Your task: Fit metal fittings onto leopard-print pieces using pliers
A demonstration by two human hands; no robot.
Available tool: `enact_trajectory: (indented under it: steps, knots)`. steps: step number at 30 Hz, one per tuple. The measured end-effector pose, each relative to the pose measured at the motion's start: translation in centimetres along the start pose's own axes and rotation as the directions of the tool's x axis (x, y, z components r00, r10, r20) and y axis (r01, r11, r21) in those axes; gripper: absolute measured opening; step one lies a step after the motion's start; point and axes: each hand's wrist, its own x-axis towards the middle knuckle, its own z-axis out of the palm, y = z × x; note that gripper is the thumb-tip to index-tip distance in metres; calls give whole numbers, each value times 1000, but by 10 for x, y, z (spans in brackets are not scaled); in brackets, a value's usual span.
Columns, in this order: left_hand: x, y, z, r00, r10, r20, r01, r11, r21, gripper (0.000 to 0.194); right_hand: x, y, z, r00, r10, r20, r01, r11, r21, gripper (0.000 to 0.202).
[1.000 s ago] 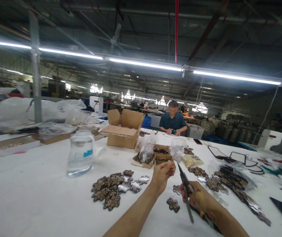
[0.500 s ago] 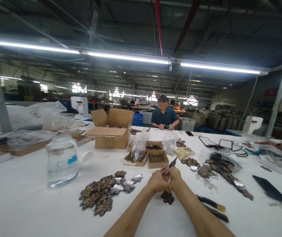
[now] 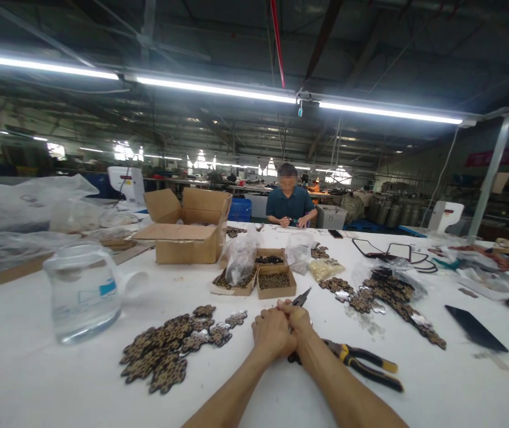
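My right hand (image 3: 299, 321) is closed around needle-nose pliers (image 3: 302, 296), whose dark pointed jaws stick out forward past the fingers. Pressed against it, my left hand (image 3: 272, 333) is closed too; whatever its fingers hold is hidden. Beneath my wrists a bit of a dark flower-shaped patch (image 3: 294, 358) shows on the white table. Larger pliers with yellow and black handles (image 3: 363, 358) lie to the right, partly behind my right forearm. On the left lies a pile of leopard-print flower patches (image 3: 160, 351), some with shiny silver pieces.
Small boxes of brass-coloured parts (image 3: 276, 282) stand ahead, with a big open carton (image 3: 187, 249) behind. A water jug (image 3: 82, 297) stands at left. More patches (image 3: 397, 291) and a dark flat panel (image 3: 477, 328) lie at right. A person (image 3: 290, 202) sits across the table.
My hands have drawn closer together, and the left now covers more of the pliers and the patch below. The view has shifted, so things on the table appear further left.
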Motion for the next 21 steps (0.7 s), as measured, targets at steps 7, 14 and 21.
enact_trajectory:
  steps: [7, 14, 21]
  knots:
    - [-6, 6, -8, 999, -41, 14, 42, 998, -48, 63, -4, -4, 3, 999, 30, -43, -31, 999, -10, 29]
    - [-8, 9, -18, 997, -64, 39, 70, 986, -149, 60, -8, -12, 8, 999, 13, -45, -17, 997, -73, 25]
    - [-11, 11, -24, 996, -78, 49, 86, 978, -190, 57, -4, -9, 8, 999, 2, -36, -6, 994, -108, 25]
